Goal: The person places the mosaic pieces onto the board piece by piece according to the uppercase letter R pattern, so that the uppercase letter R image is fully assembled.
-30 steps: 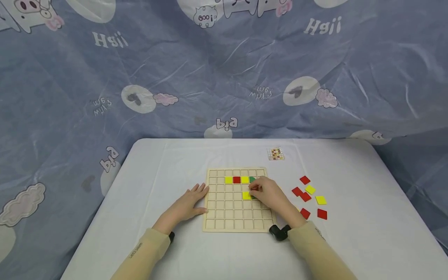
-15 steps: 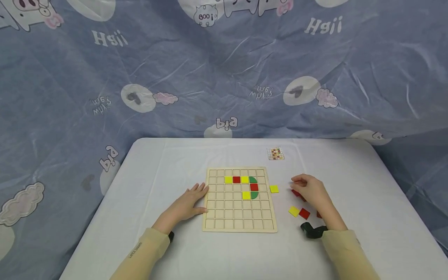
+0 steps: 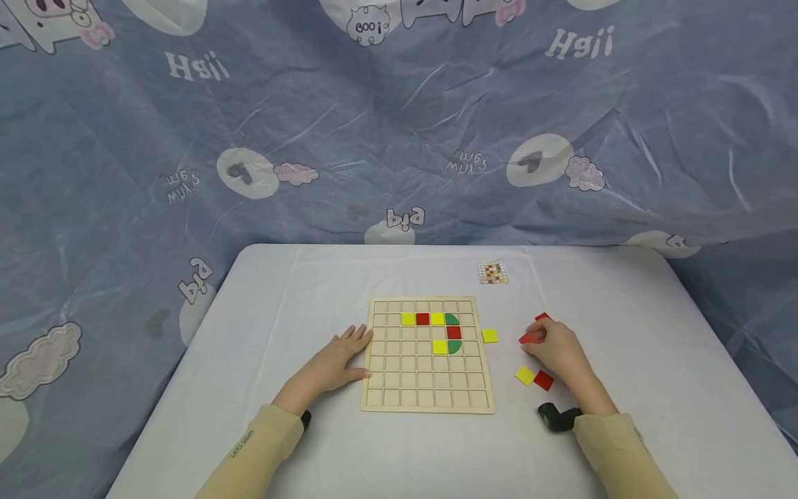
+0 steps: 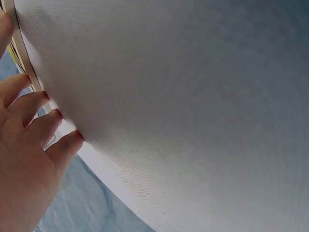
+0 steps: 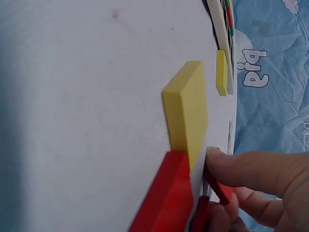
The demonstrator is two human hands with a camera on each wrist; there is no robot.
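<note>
A wooden grid board (image 3: 399, 381) lies flat on the white table. My left hand (image 3: 337, 360) rests at its left edge, fingers spread, fingertips at the rim; the left wrist view shows the same hand (image 4: 29, 140) along the edge. My right hand (image 3: 557, 350), right of the board, pinches a red square tile (image 3: 530, 337) between thumb and fingers; the right wrist view shows this tile (image 5: 222, 191) tilted. Red, yellow and green tiles sit in the board's upper right cells, among them a red tile (image 3: 454, 333) between two rounded green ones.
A yellow tile (image 3: 490, 336) lies just right of the board. Nearer me, another yellow tile (image 3: 524, 375) touches a red tile (image 3: 544, 380). One more red tile (image 3: 543, 316) shows behind my right hand, which hides others. A small patterned card (image 3: 492, 272) lies at the back.
My right hand has moved right from the board to the loose tiles and now pinches a red one. A red tile shows in the cell it left. My left hand stays put.
</note>
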